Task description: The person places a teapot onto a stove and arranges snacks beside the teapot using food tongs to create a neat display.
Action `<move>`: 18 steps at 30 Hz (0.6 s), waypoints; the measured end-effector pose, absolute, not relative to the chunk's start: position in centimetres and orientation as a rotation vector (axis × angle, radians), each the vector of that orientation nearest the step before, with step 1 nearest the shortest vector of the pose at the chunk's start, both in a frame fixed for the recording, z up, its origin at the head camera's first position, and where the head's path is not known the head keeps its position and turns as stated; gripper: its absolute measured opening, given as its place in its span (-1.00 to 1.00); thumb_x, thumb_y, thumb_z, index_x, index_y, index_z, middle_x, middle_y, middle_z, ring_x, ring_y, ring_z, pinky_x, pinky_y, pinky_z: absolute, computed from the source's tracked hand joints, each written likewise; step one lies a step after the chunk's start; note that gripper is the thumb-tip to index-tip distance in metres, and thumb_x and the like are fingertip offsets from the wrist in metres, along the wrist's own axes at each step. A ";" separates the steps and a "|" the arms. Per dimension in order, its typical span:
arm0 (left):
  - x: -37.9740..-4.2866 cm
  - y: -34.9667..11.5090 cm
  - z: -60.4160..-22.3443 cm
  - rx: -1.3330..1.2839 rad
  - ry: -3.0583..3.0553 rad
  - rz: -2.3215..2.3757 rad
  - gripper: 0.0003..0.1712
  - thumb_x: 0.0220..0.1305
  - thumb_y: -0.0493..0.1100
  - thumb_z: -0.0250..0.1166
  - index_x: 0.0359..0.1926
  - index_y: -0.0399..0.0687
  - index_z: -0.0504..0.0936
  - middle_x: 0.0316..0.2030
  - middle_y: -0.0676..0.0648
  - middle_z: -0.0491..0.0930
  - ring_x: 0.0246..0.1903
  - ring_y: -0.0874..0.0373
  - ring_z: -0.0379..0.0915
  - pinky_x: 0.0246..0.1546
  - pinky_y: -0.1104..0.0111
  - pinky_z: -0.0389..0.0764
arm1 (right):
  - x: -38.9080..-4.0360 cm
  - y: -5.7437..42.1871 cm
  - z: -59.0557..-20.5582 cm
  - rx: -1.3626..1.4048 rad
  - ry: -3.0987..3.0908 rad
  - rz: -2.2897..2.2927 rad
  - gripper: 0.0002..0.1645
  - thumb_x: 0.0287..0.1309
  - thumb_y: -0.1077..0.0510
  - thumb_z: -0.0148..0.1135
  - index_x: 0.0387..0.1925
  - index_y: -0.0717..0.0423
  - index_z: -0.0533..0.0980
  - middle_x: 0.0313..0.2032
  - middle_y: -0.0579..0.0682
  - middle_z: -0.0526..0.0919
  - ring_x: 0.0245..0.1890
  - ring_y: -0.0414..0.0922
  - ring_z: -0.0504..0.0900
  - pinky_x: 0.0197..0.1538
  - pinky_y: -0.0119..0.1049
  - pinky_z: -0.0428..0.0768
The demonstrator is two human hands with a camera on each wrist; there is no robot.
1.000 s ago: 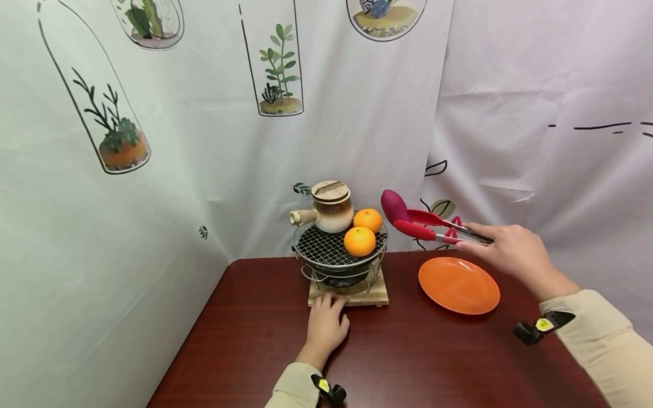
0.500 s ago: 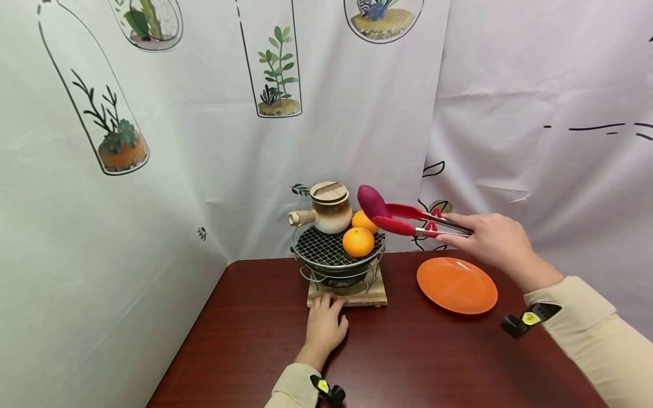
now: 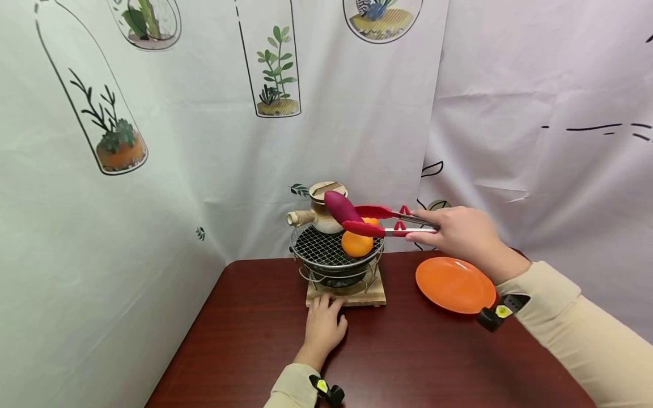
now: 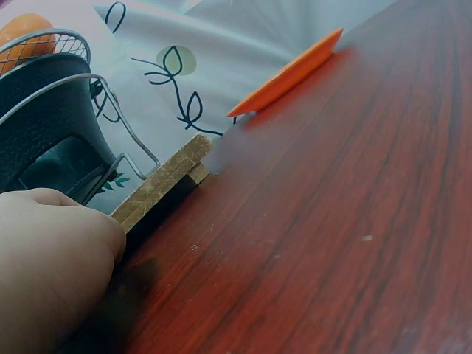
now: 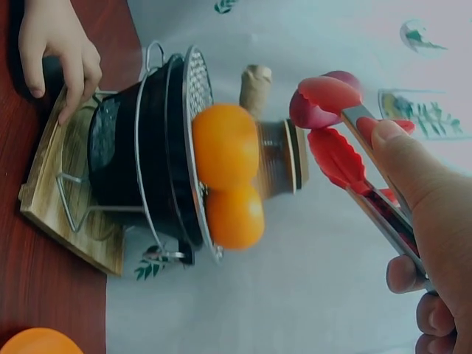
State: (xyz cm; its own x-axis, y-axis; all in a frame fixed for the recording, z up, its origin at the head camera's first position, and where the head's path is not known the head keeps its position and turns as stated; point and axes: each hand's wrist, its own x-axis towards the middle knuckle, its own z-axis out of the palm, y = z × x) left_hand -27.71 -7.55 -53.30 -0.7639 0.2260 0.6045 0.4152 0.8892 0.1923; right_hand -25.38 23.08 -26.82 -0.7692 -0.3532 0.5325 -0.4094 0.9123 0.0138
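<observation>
My right hand (image 3: 466,235) grips a pair of red-tipped metal tongs (image 3: 364,229). Between the tong heads is a purple sweet potato (image 3: 340,207), held in the air above the grill. My left hand (image 3: 323,328) rests its fingertips on the front edge of the wooden base (image 3: 376,296). On that base stands a round black tabletop grill (image 5: 155,147) with a wire mesh (image 3: 318,249) on top. Two oranges sit on the right of the mesh; the front orange (image 3: 356,245) shows mostly, while the tongs partly cover the rear orange (image 5: 234,215).
A side-handled clay pot (image 3: 326,222) with a wooden lid stands at the back of the mesh, partly behind the sweet potato. To the right of the grill lies an orange plate (image 3: 454,286) on the dark red table (image 3: 408,351). Printed cloth (image 3: 367,113) hangs close behind.
My right hand has moved left with the tongs and sweet potato, from right of the grill to above it, in front of the pot. My left hand stays at the wooden base.
</observation>
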 end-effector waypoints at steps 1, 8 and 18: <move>-27.7 -7.6 -53.3 -0.460 -2.461 -0.423 -0.60 0.08 -0.15 0.36 0.00 0.13 0.71 -0.05 -0.09 0.55 -0.06 -0.09 0.43 0.08 -0.03 0.45 | -25.4 22.7 -26.7 0.553 -2.528 0.128 -0.27 0.09 -0.43 0.32 0.21 -0.18 0.63 -0.24 0.02 0.78 -0.37 0.00 0.68 -0.53 -0.13 0.48; -27.7 -7.5 -53.4 -0.459 -2.464 -0.418 -0.61 0.08 -0.14 0.36 0.00 0.13 0.71 -0.04 -0.08 0.55 -0.06 -0.09 0.43 0.08 -0.02 0.45 | -25.8 20.1 -26.2 0.578 -2.567 0.054 -0.25 0.08 -0.47 0.28 0.22 -0.22 0.62 -0.31 -0.02 0.78 -0.36 0.04 0.66 -0.55 -0.08 0.53; -27.8 -7.5 -53.4 -0.459 -2.460 -0.422 -0.62 0.08 -0.14 0.36 -0.01 0.13 0.71 -0.04 -0.08 0.55 -0.06 -0.08 0.44 0.07 -0.02 0.46 | -26.7 17.4 -26.5 0.674 -2.485 -0.051 -0.26 0.04 -0.50 0.30 0.17 -0.25 0.65 -0.52 -0.08 0.67 -0.52 -0.05 0.64 -0.69 -0.18 0.36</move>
